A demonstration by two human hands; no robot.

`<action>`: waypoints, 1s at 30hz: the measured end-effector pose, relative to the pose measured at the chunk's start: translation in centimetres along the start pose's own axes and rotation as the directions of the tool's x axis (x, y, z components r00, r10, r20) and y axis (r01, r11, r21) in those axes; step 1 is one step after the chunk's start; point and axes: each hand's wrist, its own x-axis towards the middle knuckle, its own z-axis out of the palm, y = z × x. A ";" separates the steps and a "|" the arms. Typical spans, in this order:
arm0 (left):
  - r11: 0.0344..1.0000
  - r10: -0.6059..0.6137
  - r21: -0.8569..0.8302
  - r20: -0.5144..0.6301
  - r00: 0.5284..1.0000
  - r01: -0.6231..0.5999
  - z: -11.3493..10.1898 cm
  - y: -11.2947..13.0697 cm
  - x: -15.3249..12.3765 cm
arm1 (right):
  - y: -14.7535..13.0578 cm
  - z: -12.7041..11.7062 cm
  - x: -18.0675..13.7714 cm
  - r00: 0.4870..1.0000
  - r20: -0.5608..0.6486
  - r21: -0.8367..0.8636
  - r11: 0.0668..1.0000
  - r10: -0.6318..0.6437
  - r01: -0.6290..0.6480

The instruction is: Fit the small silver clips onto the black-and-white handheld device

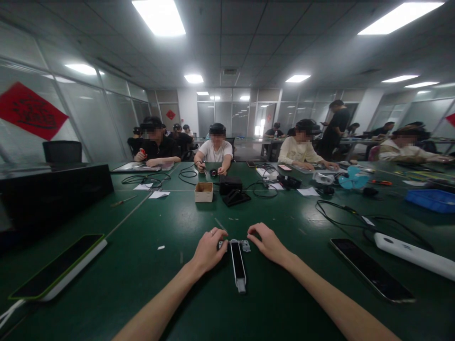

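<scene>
A slim device (238, 263) with a black face and white edges lies lengthwise on the green table, a grey tip at its near end. Small grey parts flank its far end; one grey piece (246, 246) shows clearly on the right. My left hand (209, 248) is beside the far left end, fingers curved, thumb and forefinger apart by the left grey part; whether they touch it I cannot tell. My right hand (268, 241) hovers just past the right grey piece, fingers bent and slightly apart, with nothing visible in them. Beyond the device lies a thin clear strip (220, 223).
A green-edged phone (60, 265) lies on a white block at left, a dark phone (369, 267) and white power strip (415, 255) at right. Ahead are a small cardboard box (204, 192), a black box (230, 184) and a screwdriver (123, 201). Several people sit opposite.
</scene>
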 end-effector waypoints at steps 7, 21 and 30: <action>0.933 0.356 0.095 -0.117 0.927 -0.346 0.8 0.8 -0.4 | -4.8 2.0 -0.8 1.000 -0.025 0.279 0.960 0.010 -0.003; 0.990 0.118 -0.068 -0.075 0.990 -0.123 -0.1 -1.1 0.1 | -3.3 1.1 -0.5 1.000 0.007 0.139 0.990 -0.029 0.028; 0.983 -0.053 -0.167 0.115 0.992 0.072 0.0 -2.8 0.7 | -0.4 0.8 -0.1 0.991 0.118 0.048 0.996 0.070 -0.076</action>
